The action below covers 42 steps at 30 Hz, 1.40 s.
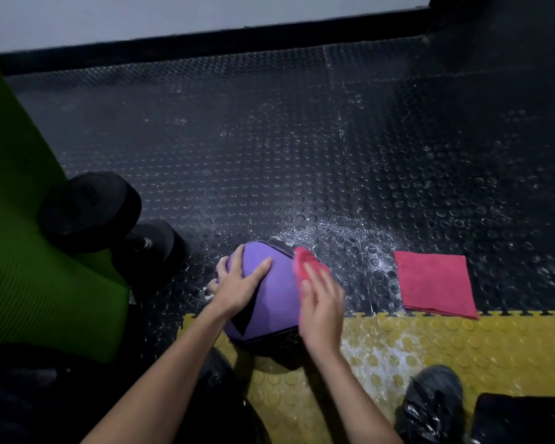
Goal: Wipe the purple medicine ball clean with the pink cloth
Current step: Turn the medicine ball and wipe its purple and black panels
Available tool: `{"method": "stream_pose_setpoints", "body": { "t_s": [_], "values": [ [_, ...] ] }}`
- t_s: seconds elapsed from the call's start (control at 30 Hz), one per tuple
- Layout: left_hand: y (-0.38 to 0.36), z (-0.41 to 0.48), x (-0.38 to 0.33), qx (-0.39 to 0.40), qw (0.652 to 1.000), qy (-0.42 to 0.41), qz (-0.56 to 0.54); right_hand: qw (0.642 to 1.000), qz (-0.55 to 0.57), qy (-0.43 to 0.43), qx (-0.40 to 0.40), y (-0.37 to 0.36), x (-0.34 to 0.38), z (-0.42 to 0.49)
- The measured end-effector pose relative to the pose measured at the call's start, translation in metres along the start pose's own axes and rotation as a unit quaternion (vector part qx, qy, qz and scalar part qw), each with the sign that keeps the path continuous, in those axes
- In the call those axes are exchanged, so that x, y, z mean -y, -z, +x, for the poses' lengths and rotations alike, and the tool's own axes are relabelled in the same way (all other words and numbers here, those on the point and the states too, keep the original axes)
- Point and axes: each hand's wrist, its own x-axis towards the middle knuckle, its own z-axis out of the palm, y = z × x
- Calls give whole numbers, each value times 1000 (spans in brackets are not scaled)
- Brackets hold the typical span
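your left hand lies spread flat on the upper left of the purple medicine ball, fingers splayed wide and pressing on its purple panel, gripping nothing. your right hand is held against the ball's right side with the fingers stretched out and close together, palm turned toward the ball; the pink cloth sits under those fingers, bunched up and sticking out beyond the fingertips at the ball's upper right edge. the hand is blurred, so you cannot tell whether the thumb pinches the cloth or the palm only presses it. the ball itself rests on the floor right in front of you, straddling the seam where the black studded floor mat meets the yellow studded floor tile. white flecks and streaks are scattered over the black mat just beyond and to the right of the ball. a second, folded red cloth lies flat on the mat to the right, well apart from the ball, its near edge touching the yellow tile. to the left a green mat runs along the frame edge, with a black dumbbell resting beside it. a shoe shows at the lower right, and a pale wall with a black skirting closes the far side.
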Motion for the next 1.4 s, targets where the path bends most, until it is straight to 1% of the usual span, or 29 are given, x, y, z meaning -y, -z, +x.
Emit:
{"method": "stream_pose_setpoints", "body": {
  "t_s": [0.07,0.1,0.13,0.2,0.27,0.33,0.4,0.47,0.5,0.53,0.57,0.6,0.7,0.73,0.77,0.8,0.83,0.9,0.93,0.97,1.0,1.07,1.13,1.17,1.2,1.23,1.33,1.37,1.4],
  "values": [
    [-4,-3,-1,1,1000,-16,-3,985,96,-146,14,10,-19,13],
    [-7,-4,-3,-8,1000,-25,8,980,105,-170,13,14,-22,15],
    [-11,-3,-8,-15,999,-28,18,982,92,-164,3,16,-17,13],
    [-19,-1,-19,-21,998,-31,55,997,18,-69,-24,13,0,2],
    [-21,3,-26,-22,995,-34,87,999,-27,40,-10,5,12,-10],
    [-19,7,-28,-13,995,-36,91,997,-26,72,10,5,8,-6],
    [-15,10,-26,-5,996,-34,83,999,39,17,-3,13,-7,5],
    [-15,8,-22,1,997,-24,72,989,94,-116,6,22,-25,12],
    [-17,8,-21,-2,997,-23,72,981,96,-165,11,24,-31,12],
    [-19,9,-21,-8,997,-23,74,981,82,-175,6,23,-29,9],
    [-20,10,-21,-13,997,-22,76,985,67,-156,-10,22,-21,6],
    [-20,10,-23,-19,996,-22,79,992,47,-111,-26,19,-10,2],
    [-19,11,-26,-22,996,-23,85,997,-8,67,-25,9,11,-9],
    [-17,12,-26,-16,996,-20,82,995,-11,94,-16,9,11,-8],
    [-15,12,-26,-12,997,-17,76,995,-7,98,-13,11,7,-3],
    [-14,13,-25,-8,997,-13,69,997,7,74,-17,14,0,3],
    [-15,13,-24,-4,998,-10,67,999,28,25,-21,20,-7,8],
    [-17,11,-22,7,998,-9,64,990,70,-120,-2,28,-23,17],
    [-19,11,-21,8,998,-9,60,984,65,-164,6,29,-27,18],
    [-19,12,-21,5,998,-9,57,984,46,-170,7,29,-23,17],
    [-18,12,-22,4,999,-6,53,989,27,-143,-4,27,-13,14],
    [-16,13,-22,1,999,-2,49,1000,-7,-1,-24,16,11,1],
    [-13,12,-20,8,999,-5,37,991,-45,127,-9,5,21,-11],
    [-11,12,-17,18,1000,-8,20,987,-51,153,0,3,18,-9],
    [-9,13,-14,31,999,-9,4,988,-39,147,5,4,13,-3],
    [-8,14,-11,43,999,-7,-8,994,-15,112,0,8,6,3],
    [-11,14,-8,65,998,2,-10,995,39,-89,6,24,-21,23],
    [-13,14,-8,58,998,1,-4,990,41,-133,10,27,-28,26],
    [-15,13,-10,46,999,3,2,990,27,-139,7,28,-28,25]
  ]
}}
